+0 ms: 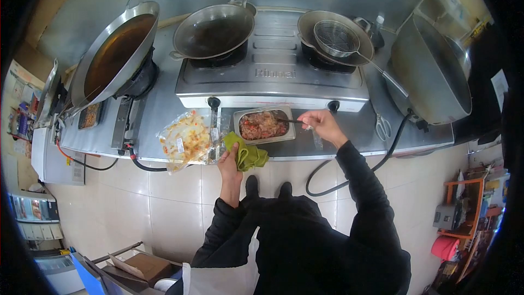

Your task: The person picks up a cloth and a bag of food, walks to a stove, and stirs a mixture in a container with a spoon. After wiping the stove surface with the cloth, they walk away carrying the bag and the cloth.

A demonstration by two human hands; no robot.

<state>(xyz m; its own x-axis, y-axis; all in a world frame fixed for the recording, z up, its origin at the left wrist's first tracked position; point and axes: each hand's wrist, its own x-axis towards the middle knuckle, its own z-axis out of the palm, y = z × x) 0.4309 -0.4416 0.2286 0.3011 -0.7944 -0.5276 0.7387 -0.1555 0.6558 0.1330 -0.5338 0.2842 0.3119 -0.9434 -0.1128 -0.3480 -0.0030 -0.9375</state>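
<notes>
A rectangular metal tray (293, 132) stands at the counter's front edge, with a chunky mix of reddish and pale food (261, 125) in it. My right hand (323, 124) is closed around a thin dark utensil (290, 121) whose far end reaches into the food. A folded green cloth (251, 157) is gripped in my left hand (230, 165) and lies against the tray's lower left corner. Just left of the tray is a clear plastic bag (185, 139) with yellow and orange pieces, bearing a white label.
Behind the tray is a two-burner gas stove (273, 84) carrying a wok (214, 31) and a pan (305, 19) with a wire strainer (335, 38). A large wok of brown liquid (121, 49) stands left. Scissors (383, 127) and a big pot (428, 71) are right; a black hose (349, 183) hangs below the counter.
</notes>
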